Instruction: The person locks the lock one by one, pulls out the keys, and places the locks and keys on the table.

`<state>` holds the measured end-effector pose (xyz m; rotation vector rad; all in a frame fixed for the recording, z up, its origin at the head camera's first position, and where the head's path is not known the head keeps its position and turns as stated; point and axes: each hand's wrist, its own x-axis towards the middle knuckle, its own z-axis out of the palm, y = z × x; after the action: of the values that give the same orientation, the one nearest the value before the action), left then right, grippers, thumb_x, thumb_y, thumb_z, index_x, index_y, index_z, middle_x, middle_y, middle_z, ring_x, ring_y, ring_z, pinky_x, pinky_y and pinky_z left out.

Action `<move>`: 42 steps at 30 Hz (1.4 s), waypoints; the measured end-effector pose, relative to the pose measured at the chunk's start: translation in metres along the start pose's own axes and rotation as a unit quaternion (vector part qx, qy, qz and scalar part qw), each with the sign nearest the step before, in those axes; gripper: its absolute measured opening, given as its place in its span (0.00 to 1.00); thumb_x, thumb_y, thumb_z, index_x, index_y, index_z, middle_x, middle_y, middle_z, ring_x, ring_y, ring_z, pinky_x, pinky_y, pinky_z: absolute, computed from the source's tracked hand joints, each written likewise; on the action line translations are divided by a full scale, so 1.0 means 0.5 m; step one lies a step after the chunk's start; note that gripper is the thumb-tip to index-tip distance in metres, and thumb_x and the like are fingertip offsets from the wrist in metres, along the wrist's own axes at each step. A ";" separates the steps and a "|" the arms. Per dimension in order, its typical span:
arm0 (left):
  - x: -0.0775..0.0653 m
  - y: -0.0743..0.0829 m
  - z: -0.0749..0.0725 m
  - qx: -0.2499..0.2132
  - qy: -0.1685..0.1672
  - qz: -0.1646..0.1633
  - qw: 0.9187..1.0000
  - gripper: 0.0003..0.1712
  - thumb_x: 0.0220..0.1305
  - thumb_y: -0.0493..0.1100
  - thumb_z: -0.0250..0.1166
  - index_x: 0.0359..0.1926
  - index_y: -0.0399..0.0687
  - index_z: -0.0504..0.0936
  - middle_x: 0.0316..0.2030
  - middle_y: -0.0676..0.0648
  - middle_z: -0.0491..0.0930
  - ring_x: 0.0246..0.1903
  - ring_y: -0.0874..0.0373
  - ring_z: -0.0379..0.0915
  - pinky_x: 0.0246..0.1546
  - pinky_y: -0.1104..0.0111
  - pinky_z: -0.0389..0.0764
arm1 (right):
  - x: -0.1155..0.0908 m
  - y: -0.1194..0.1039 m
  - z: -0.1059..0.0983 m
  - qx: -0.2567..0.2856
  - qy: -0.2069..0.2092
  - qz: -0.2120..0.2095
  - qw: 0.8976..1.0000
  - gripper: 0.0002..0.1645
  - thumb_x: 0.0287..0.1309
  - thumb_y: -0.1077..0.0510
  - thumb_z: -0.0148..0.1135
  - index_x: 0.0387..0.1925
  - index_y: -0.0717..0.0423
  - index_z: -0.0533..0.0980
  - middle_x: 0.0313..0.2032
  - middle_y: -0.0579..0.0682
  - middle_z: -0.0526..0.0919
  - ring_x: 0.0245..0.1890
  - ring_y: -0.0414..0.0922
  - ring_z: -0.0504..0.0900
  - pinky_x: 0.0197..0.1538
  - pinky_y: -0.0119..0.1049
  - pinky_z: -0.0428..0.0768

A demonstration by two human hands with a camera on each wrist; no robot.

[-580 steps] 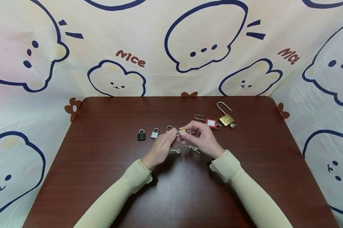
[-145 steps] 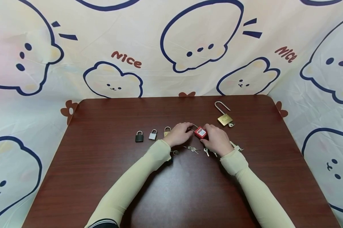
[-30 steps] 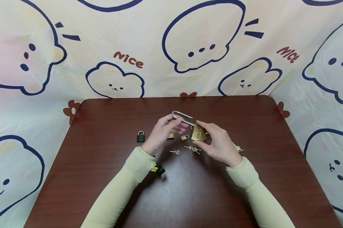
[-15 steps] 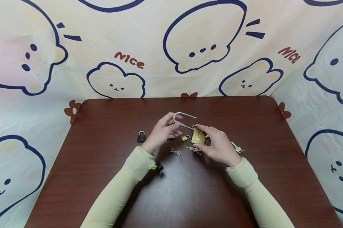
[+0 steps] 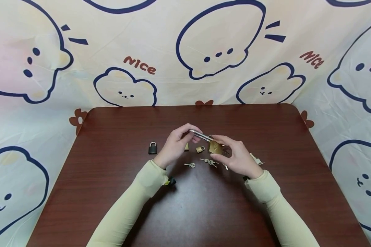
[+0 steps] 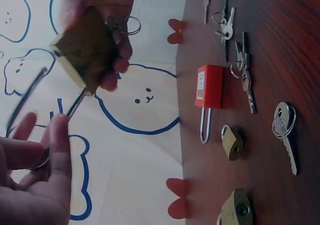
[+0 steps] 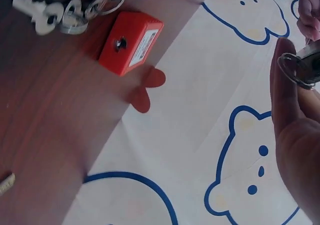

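Between my hands, above the table, is a large brass padlock (image 5: 215, 147) with a long steel shackle. Thumb and fingers of my right hand (image 5: 236, 156) grip its body. My left hand (image 5: 176, 142) pinches the shackle (image 5: 201, 134) near its bend. In the left wrist view the shackle's free end (image 6: 42, 75) stands clear of the body, and a key with a ring (image 6: 122, 25) sits at the lock's far end. A red padlock (image 6: 210, 87) and a small brass padlock (image 6: 232, 142) stand on the table below; the red one is hidden in the head view.
A black padlock (image 5: 153, 148) stands to the left. Another brass padlock (image 6: 237, 210) is partly behind my left hand. A single key (image 5: 190, 165), a key bunch (image 5: 208, 162) and more keys (image 5: 257, 160) lie nearer me and to the right. A printed cloth (image 5: 185, 51) hangs behind the table.
Earlier my hands held a small brass padlock, then the red one, while the large padlock lay at the back right. Over the last second the large padlock's shackle has turned edge-on.
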<state>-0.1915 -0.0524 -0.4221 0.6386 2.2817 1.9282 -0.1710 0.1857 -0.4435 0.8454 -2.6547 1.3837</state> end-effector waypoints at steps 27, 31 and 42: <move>-0.038 0.028 0.038 0.046 -0.060 0.004 0.997 0.17 0.76 0.42 0.47 0.32 0.41 0.76 0.19 0.38 0.78 0.09 0.53 0.70 0.10 0.72 0.70 | -0.002 -0.004 -0.005 0.321 0.044 0.065 0.944 0.15 0.74 0.58 0.47 0.32 0.62 0.73 0.19 0.43 0.77 0.12 0.46 0.74 0.13 0.31 0.76; -0.037 0.024 0.044 0.047 -0.040 0.008 0.998 0.20 0.75 0.42 0.49 0.25 0.40 0.75 0.19 0.40 0.76 0.10 0.51 0.69 0.11 0.70 0.74 | 0.000 -0.010 0.002 0.259 0.059 0.057 0.962 0.15 0.73 0.59 0.49 0.31 0.65 0.73 0.16 0.45 0.74 0.06 0.47 0.72 0.07 0.35 0.74; -0.042 -0.003 0.073 0.122 0.109 0.100 0.981 0.31 0.75 0.44 0.50 0.11 0.45 0.66 0.08 0.50 0.63 0.12 0.63 0.57 0.15 0.72 0.59 | 0.000 -0.033 0.036 0.091 0.135 -0.039 0.986 0.06 0.62 0.67 0.59 0.29 0.59 0.78 0.13 0.54 0.76 0.07 0.40 0.71 0.08 0.29 0.70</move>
<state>-0.1608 -0.0268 -0.4352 0.7387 2.7172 1.9001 -0.1592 0.1645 -0.4422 0.7065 -2.2996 1.6111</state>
